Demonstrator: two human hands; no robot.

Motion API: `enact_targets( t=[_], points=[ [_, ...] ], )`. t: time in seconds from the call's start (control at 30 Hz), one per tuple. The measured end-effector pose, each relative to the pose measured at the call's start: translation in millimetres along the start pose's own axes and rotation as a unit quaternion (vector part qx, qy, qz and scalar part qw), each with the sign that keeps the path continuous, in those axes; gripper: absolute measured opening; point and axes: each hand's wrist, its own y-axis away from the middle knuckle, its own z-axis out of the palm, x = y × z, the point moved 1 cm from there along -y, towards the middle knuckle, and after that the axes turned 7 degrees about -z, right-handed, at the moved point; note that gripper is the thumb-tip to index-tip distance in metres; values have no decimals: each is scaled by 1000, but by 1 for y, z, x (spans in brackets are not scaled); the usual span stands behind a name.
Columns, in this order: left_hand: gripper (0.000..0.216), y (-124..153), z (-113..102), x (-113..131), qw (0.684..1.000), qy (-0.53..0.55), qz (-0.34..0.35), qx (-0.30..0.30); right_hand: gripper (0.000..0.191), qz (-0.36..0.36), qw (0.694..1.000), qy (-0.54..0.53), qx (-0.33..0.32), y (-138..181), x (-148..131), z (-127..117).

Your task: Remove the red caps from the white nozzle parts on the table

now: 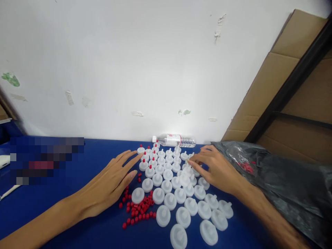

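Several white round plastic caps with short nozzles stand in rows on the blue table. Some at the back carry small red tips. A loose heap of small red caps lies at the rows' left front. My left hand lies flat on the table beside the rows, fingers stretched toward the back-left caps, holding nothing. My right hand rests over the right side of the rows, its fingers curled and touching a white cap; whether it grips the cap I cannot make out.
A clear plastic water bottle lies on its side against the white wall behind the caps. A dark plastic bag with red pieces inside sits at the right. Cardboard and a black frame lean at the far right.
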Motion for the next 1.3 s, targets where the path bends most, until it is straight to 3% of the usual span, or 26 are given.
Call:
enact_targets(
  t=[0.2,0.5,0.73,0.93,1.03,1.1,1.2,1.3],
  points=[
    [48,-2,-3,6,1000,-8,11,23,27,-10,1000,-3,-1,-2,-4,0],
    [37,-24,-14,-25,998,-11,29,59,25,-26,1000,7,9,-2,-7,-1],
    [33,-25,-23,-28,995,15,31,93,20,-51,997,21,49,-3,-13,-2],
    [31,-13,-26,0,983,50,88,156,15,-84,990,23,114,-9,-43,-2],
    [18,-2,-27,24,971,61,156,170,41,-115,986,11,121,-12,-67,2],
    [6,4,-29,38,955,49,232,177,47,-137,983,3,119,-13,-83,7],
    [12,12,-30,52,934,13,311,174,39,-165,978,-21,123,-13,-101,15],
    [18,16,-28,59,938,10,309,155,24,-176,972,-43,148,-14,-111,21]
  ],
)
